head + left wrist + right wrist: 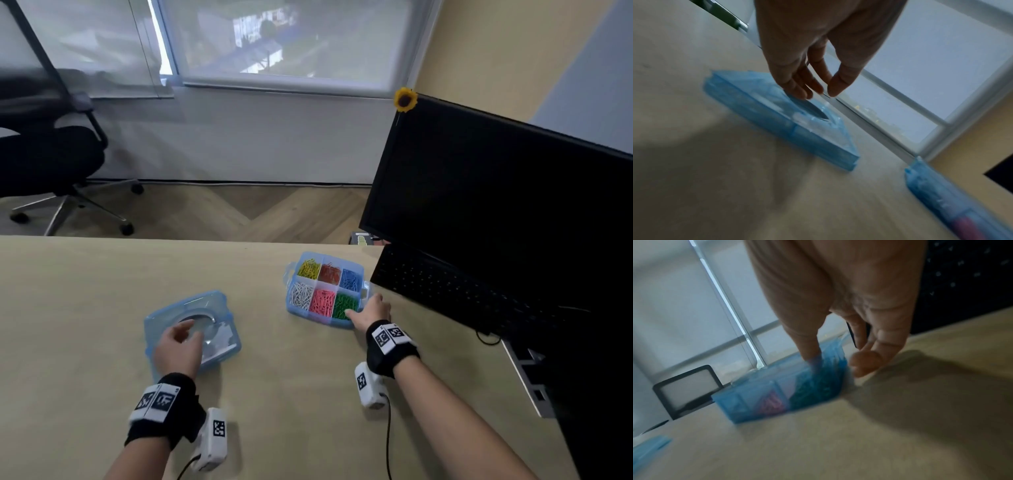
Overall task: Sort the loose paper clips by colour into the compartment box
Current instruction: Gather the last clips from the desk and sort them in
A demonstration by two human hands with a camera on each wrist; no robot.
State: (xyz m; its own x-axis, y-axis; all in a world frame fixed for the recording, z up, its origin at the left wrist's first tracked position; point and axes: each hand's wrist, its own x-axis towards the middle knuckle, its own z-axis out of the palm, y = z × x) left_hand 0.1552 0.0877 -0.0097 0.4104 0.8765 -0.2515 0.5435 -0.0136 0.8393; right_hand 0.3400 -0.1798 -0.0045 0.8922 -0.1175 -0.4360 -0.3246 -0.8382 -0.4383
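The blue compartment box (306, 313) stands open right of centre, its six cells holding yellow, red, blue, white, pink and green clips (344, 305). My right hand (359, 313) grips its near right corner: the thumb (812, 353) dips inside the green cell, and curled fingers (865, 361) sit outside the wall of the box (748, 405). The clear blue lid (209, 308) lies flat to the left. My left hand (186, 334) hovers over it, relaxed, with fingertips (797, 92) touching the lid (777, 123). I see no loose clips on the table.
A black monitor (496, 205) and keyboard (462, 294) crowd the right side, close behind the box. A thin cable (486, 337) hangs off the keyboard. An office chair (51, 164) stands on the floor beyond the table's far edge. The box's end (941, 198) shows right of the lid.
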